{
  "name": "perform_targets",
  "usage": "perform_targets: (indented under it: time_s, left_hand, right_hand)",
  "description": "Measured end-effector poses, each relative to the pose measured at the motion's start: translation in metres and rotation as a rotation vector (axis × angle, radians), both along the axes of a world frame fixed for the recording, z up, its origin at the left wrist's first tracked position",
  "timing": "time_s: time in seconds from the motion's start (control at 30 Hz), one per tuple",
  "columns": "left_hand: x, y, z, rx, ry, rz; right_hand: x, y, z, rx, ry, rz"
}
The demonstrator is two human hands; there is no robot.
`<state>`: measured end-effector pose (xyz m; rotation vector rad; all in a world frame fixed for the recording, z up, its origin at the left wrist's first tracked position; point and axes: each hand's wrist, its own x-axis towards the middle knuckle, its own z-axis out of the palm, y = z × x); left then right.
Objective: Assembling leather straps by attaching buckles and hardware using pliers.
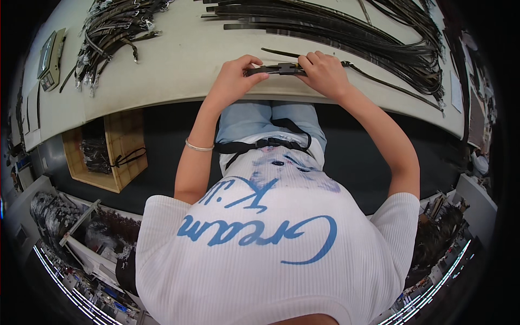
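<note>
Near the front edge of the pale table [179,81], my two hands hold a black belt [281,69] between them. My left hand [236,77] pinches its left end between thumb and fingers. My right hand [324,73] is closed round it farther right, with the fingers curled over the top. Between the hands shows a wider dark piece, perhaps the buckle, too small to make out. One strap end juts out above my right hand. From under that hand a long strap [390,84] runs right along the table.
Many black straps [330,35] lie in a long bundle at the far right. At the far left is a heap of belts [116,30] with silvery buckles. A scale-like device [51,59] stands beyond it. Below the table sits a wooden crate [111,181] with dark contents.
</note>
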<state>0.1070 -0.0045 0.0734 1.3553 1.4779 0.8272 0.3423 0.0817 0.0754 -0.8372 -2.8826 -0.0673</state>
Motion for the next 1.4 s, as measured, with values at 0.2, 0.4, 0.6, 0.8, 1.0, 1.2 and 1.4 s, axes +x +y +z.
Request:
perform_targets:
  time_s: [0.2, 0.4, 0.6, 0.8, 1.0, 1.2, 1.4]
  left_hand:
    - [0.002, -0.008, -0.009, -0.014, -0.08, 0.051]
    - [-0.002, -0.01, 0.001, -0.017, -0.117, 0.061]
    - [-0.001, -0.008, -0.006, 0.058, -0.064, 0.071]
    - [0.003, -0.008, 0.0, 0.022, -0.014, 0.076]
    - [0.005, -0.009, -0.001, 0.079, -0.058, 0.101]
    - [0.009, -0.003, -0.004, 0.04, -0.022, 0.077]
    - [0.006, -0.002, -0.003, 0.02, -0.068, 0.114]
  right_hand:
    - [-0.003, 0.003, 0.008, 0.012, -0.042, 0.076]
    - [-0.01, 0.003, 0.011, 0.023, 0.007, 0.074]
    - [-0.011, 0.009, 0.022, -0.156, -0.1, 0.013]
    - [-0.01, 0.011, 0.017, -0.113, 0.002, 0.082]
    - [-0.009, 0.01, 0.013, -0.169, -0.031, 0.056]
    - [-0.003, 0.019, 0.003, -0.175, -0.052, 0.081]
    - [-0.011, 0.029, 0.011, -0.175, -0.075, 0.105]
